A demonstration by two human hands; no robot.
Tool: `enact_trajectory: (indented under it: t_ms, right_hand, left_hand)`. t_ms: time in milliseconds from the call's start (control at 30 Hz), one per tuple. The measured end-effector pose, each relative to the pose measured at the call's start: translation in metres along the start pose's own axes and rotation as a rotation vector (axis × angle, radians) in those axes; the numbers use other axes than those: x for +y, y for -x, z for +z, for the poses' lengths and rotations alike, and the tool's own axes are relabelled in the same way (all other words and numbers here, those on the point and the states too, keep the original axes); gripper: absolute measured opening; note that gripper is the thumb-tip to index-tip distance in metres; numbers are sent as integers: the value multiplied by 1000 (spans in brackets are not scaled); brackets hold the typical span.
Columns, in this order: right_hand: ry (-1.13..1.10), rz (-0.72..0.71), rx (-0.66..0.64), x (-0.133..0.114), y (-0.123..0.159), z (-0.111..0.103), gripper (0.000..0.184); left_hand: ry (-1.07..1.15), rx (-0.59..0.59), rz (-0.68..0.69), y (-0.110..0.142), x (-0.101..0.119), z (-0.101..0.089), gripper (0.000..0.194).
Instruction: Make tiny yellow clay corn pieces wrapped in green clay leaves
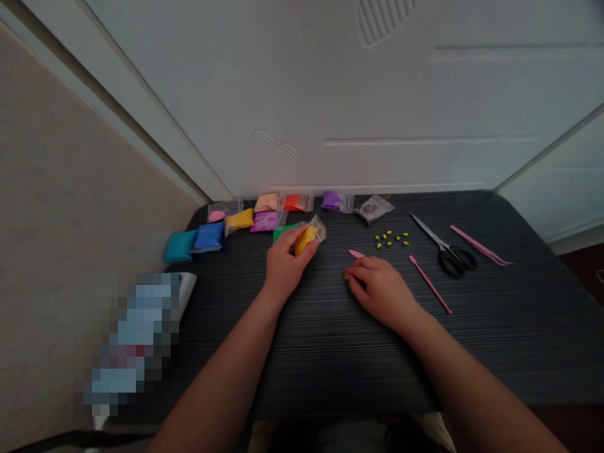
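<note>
My left hand (287, 261) is closed around a small clear bag of yellow clay (307, 240), its plastic end sticking up past the fingers. Under and behind that hand lies a green clay packet (283, 234), partly covered. My right hand (377, 286) rests low over the table, fingertips pinched on a tiny yellow piece (346, 277) that is mostly hidden. A pink modelling tool (356, 253) pokes out from beneath this hand. Beyond it sit several tiny yellow-and-green pieces (389, 240) in a loose group.
Scissors (446, 248), pink tweezers (479, 245) and a thin pink tool (430, 284) lie right. Along the back are clay bags: blue (209, 237), teal (180, 246), orange (294, 202), purple (333, 201) and grey (374, 209). A blurred-out device (136, 333) stands at the left edge.
</note>
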State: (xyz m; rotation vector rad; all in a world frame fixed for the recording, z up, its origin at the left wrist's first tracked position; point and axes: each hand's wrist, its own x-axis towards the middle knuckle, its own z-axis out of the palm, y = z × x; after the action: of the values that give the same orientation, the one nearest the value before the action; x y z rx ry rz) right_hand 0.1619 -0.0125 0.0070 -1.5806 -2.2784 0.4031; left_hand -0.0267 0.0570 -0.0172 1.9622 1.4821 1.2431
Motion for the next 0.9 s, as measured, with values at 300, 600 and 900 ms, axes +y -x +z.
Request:
enact_trajectory:
  t_ms: [300,600,900]
  right_hand:
    - [-32,0,-1,6,-3,7,20]
    - [-702,270,72,-4,-3,-1,19]
    - [-1669,440,-53,-9,-1,-5,18]
  left_hand:
    - [85,-21,-34,1,1,1,36]
    - [-32,-190,126,4,9,-1,34]
    - [-382,-194,214,1,-2,2,37]
